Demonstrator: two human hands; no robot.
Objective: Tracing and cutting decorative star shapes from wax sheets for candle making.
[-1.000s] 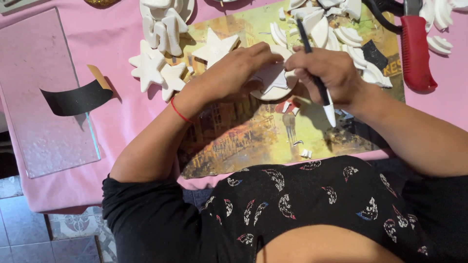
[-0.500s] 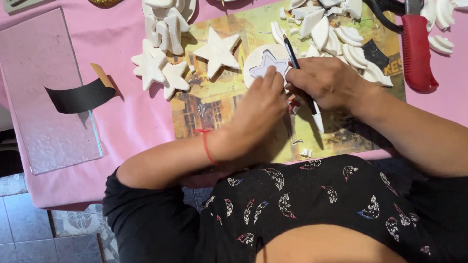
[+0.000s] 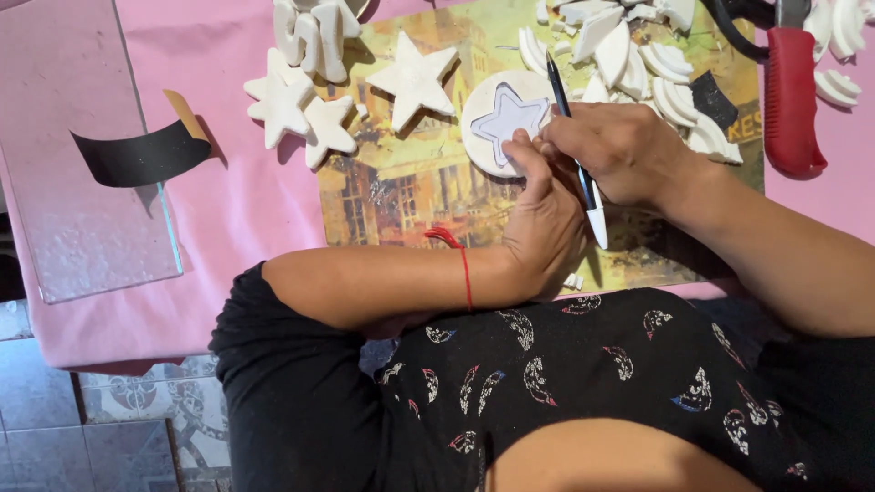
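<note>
While my right hand [image 3: 620,150] pinches a black-and-white pen [image 3: 576,150] with its tip on the round white disc [image 3: 504,123], my left hand [image 3: 545,219] lies beside it, fingertips [image 3: 521,144] pressed flat on the disc's near edge and gripping nothing. That disc, topped with a pale star template [image 3: 509,117], sits near the middle of the picture mat [image 3: 401,196] on the pink table [image 3: 237,210]. I see 3 white stars [image 3: 415,82] toward the mat's far left corner, curved offcuts [image 3: 670,77] toward its far right, and red-handled scissors [image 3: 788,96] past its right edge.
</note>
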